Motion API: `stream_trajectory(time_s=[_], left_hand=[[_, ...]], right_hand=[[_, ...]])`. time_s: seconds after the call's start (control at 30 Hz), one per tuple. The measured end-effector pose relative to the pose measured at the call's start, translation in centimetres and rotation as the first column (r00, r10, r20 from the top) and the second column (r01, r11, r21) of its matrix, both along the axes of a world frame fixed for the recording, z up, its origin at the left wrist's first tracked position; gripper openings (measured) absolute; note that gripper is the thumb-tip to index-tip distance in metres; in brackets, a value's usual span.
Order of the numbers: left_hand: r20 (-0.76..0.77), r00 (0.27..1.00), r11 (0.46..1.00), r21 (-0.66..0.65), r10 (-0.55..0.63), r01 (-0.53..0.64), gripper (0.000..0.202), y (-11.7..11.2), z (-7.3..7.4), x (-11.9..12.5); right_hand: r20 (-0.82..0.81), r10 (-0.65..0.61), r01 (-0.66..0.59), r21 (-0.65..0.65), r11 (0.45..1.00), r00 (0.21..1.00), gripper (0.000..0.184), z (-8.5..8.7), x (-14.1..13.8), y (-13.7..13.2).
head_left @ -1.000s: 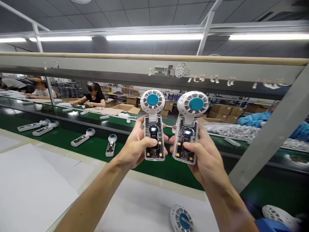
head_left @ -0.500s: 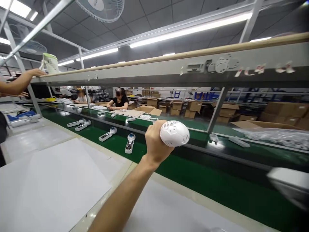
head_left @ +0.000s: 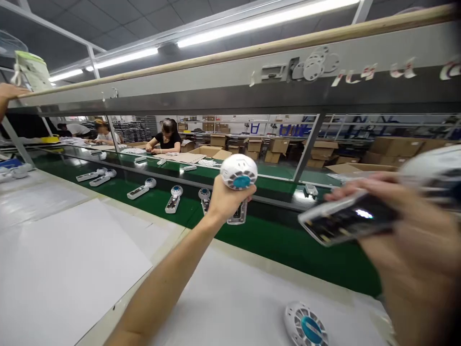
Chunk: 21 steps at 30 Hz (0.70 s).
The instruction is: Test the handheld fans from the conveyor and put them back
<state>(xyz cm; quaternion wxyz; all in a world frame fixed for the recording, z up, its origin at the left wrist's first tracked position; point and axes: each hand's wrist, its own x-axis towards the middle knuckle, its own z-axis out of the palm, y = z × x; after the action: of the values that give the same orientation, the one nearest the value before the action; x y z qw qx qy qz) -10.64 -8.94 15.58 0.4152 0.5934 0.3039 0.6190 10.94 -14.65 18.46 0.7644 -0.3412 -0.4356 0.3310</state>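
Note:
In the middle of the head view my left hand (head_left: 225,199) is closed round a white handheld fan (head_left: 238,168). Its round head with a blue centre sticks up above my fingers, and the open handle with inner parts shows below them. At the right, blurred by motion, my right hand (head_left: 414,230) grips a second handheld fan (head_left: 345,221). That handle is uncovered, with dark inner parts and a bright light spot; its white head runs out of frame. Below, a fan head (head_left: 308,327) with a blue centre rests on the white work surface (head_left: 237,293), cut by the frame.
Several handheld fans (head_left: 174,199) with open handles lie along the green conveyor belt (head_left: 273,245). A metal post (head_left: 309,146) and a long overhead shelf (head_left: 201,81) stand beyond it. Across the line sits a co-worker (head_left: 167,137) near cardboard boxes (head_left: 216,153).
My left hand's fan has turned so its blue centre now shows. My right hand has come into view at the right with a fan. The camera view has shifted, bringing the fan head below into sight.

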Motion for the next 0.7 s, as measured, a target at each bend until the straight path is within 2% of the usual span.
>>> stream_trajectory(time_s=[0.07,0.1,0.17,0.27,0.37,0.43,0.53,0.63,0.7], left_hand=[[-0.101,0.995,0.993,-0.121,-0.024,0.012,0.019,1.9,-2.0,1.6],[-0.152,0.988,0.984,-0.177,-0.032,0.005,0.022,2.9,-3.2,2.4],[-0.249,0.967,0.961,-0.276,-0.044,-0.028,0.022,4.9,-5.7,3.8],[-0.422,0.906,0.917,-0.374,-0.038,-0.136,0.022,7.6,-9.2,5.0],[-0.588,0.809,0.887,-0.378,-0.007,-0.267,0.031,9.7,-11.8,4.9],[-0.690,0.724,0.871,-0.344,0.020,-0.352,0.033,10.9,-12.9,4.5],[-0.815,0.576,0.850,-0.254,0.069,-0.462,0.036,12.0,-13.6,3.7],[-0.892,0.428,0.824,-0.130,0.146,-0.551,0.039,12.5,-13.6,2.1],[-0.919,0.332,0.789,-0.039,0.212,-0.613,0.040,12.7,-13.1,0.3]], right_hand=[[-0.145,0.038,-0.065,-0.182,0.981,0.989,0.015,-0.6,-0.3,1.7],[-0.204,0.068,-0.124,-0.276,0.953,0.977,0.014,-1.3,-0.3,2.8],[-0.208,0.122,-0.200,-0.408,0.891,0.970,0.012,-3.1,0.0,5.3],[-0.001,0.093,-0.082,-0.479,0.874,0.996,0.012,-6.7,1.1,8.8],[0.127,0.069,0.006,-0.511,0.860,0.990,0.015,-9.6,2.1,10.6],[0.199,0.129,-0.001,-0.540,0.842,0.971,0.016,-10.9,2.6,11.1],[0.286,0.273,-0.042,-0.616,0.786,0.919,0.017,-12.2,2.9,11.0],[0.363,0.354,-0.017,-0.678,0.735,0.862,0.016,-13.7,2.9,11.1],[0.444,0.359,0.056,-0.688,0.724,0.821,0.017,-14.7,3.0,11.3]])
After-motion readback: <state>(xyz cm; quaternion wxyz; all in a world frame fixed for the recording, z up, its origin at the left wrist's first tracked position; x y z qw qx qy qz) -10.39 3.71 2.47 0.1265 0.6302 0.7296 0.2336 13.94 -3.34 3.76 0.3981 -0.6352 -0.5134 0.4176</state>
